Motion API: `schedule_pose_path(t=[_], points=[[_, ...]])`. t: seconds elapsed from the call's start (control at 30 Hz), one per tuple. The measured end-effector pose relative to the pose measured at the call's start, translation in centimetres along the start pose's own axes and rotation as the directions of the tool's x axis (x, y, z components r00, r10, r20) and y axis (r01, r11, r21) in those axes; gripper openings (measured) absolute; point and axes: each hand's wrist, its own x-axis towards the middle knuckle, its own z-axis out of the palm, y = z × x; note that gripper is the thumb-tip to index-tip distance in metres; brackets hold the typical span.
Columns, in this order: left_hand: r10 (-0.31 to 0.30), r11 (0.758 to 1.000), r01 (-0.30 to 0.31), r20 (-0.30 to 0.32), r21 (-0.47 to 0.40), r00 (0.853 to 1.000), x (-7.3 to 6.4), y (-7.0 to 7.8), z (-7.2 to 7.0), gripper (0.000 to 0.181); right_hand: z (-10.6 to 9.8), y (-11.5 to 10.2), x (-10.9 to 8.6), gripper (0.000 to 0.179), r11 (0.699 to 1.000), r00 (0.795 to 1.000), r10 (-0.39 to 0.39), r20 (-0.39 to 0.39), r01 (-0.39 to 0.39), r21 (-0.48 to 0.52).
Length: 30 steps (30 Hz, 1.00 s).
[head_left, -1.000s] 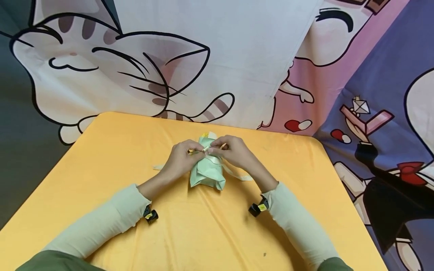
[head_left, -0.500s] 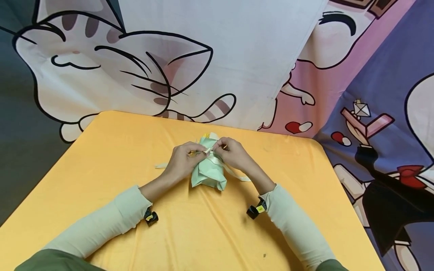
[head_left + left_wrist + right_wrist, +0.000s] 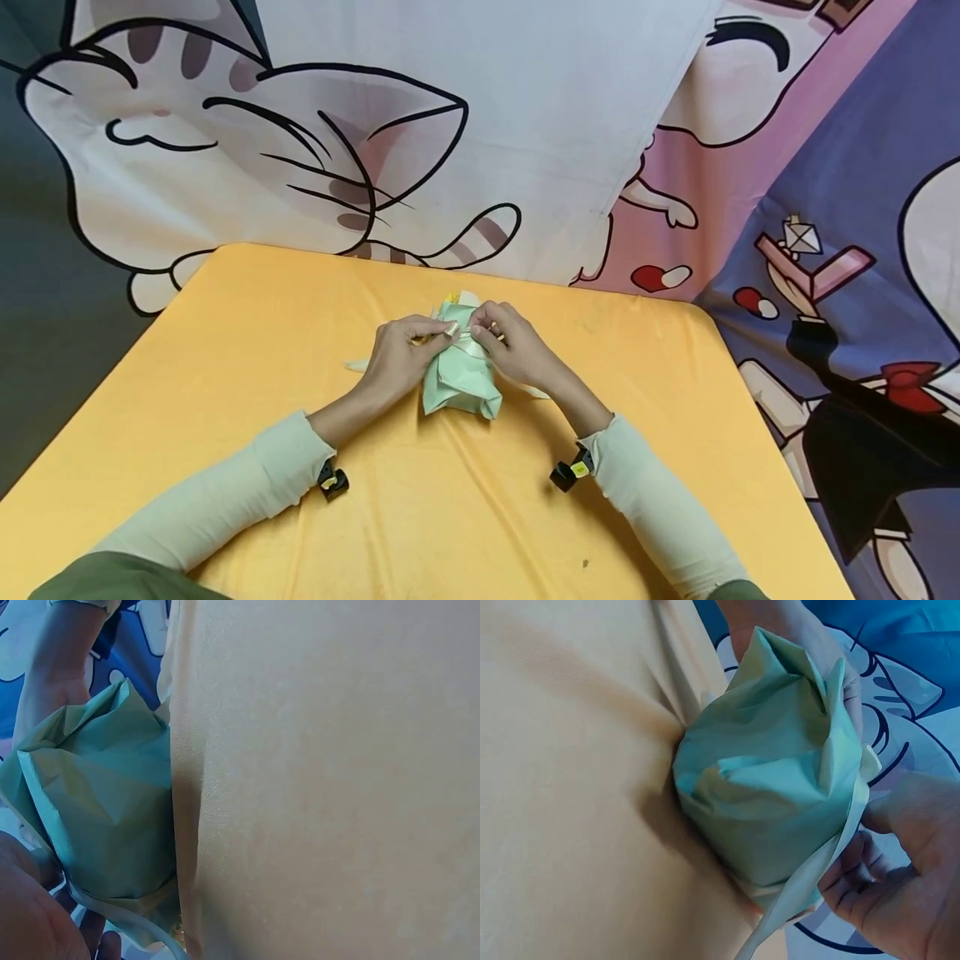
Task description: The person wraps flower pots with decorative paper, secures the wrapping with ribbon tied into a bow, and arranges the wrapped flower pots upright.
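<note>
A small bundle wrapped in mint-green paper (image 3: 459,385), like a little bouquet, lies on the table with a bit of yellow at its far end. A pale ribbon (image 3: 802,881) runs round its narrow middle. My left hand (image 3: 399,354) pinches a short pale piece of that ribbon between thumb and forefinger, over the bundle's top. Close by on the right, my right hand (image 3: 517,343) has thumb and forefinger together at the ribbon, other fingers curled. The exact knot is hidden by the fingers. In the left wrist view, folded green paper (image 3: 112,817) stands beside the left hand (image 3: 34,907).
A yellow cloth (image 3: 450,508) covers the table. One ribbon tail (image 3: 357,366) sticks out at the left, another (image 3: 534,390) at the right. Behind the table hangs a printed curtain (image 3: 555,142) with cartoon figures. Small black cameras sit on both wrists.
The right fingertips have come slightly away from the left ones. The ribbon's short piece in the left fingers has shifted a little upward. The bundle stays in place.
</note>
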Motion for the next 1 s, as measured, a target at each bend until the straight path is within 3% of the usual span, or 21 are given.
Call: schedule_pose_path(t=[0.1,0.2,0.33,0.47,0.6,0.77,0.87,1.0], points=[[-0.004,1.000,0.004,0.006,0.022,1.000,0.2,0.2,-0.1,0.020,0.0,0.2,-0.2,0.012,0.999,0.999,-0.033,-0.021,0.033,-0.011],[-0.016,1.000,0.016,0.023,0.023,1.000,0.4,0.4,-0.1,0.019,0.1,0.2,-0.2,0.013,1.000,0.999,-0.016,-0.048,0.016,0.000],[-0.024,1.000,0.023,0.050,0.012,0.998,0.5,0.4,0.1,0.017,0.3,-0.1,-0.6,0.019,0.995,0.993,0.080,-0.087,-0.074,0.072],[-0.027,0.999,0.025,0.066,0.024,0.997,0.5,0.3,0.5,0.018,-0.2,-0.6,-1.6,0.025,0.984,0.987,0.147,-0.063,-0.139,0.109],[-0.015,0.999,0.012,0.074,0.041,0.997,0.4,0.3,0.5,0.018,-0.6,-0.8,-2.3,0.009,0.996,0.997,0.073,-0.028,-0.071,0.062],[0.005,0.998,-0.009,0.076,0.062,0.997,0.3,0.2,0.3,0.017,0.0,-1.2,-1.8,0.006,0.999,0.995,-0.037,-0.090,0.037,-0.002],[0.015,0.997,-0.020,0.077,0.072,0.997,0.3,0.1,0.3,0.016,0.6,-1.5,-1.1,0.009,0.999,0.992,-0.024,-0.124,0.020,-0.031],[0.033,0.996,-0.039,0.075,0.083,0.997,0.1,0.0,0.3,0.015,1.1,-1.8,-0.3,0.008,0.997,0.987,0.077,-0.144,-0.078,-0.007]])
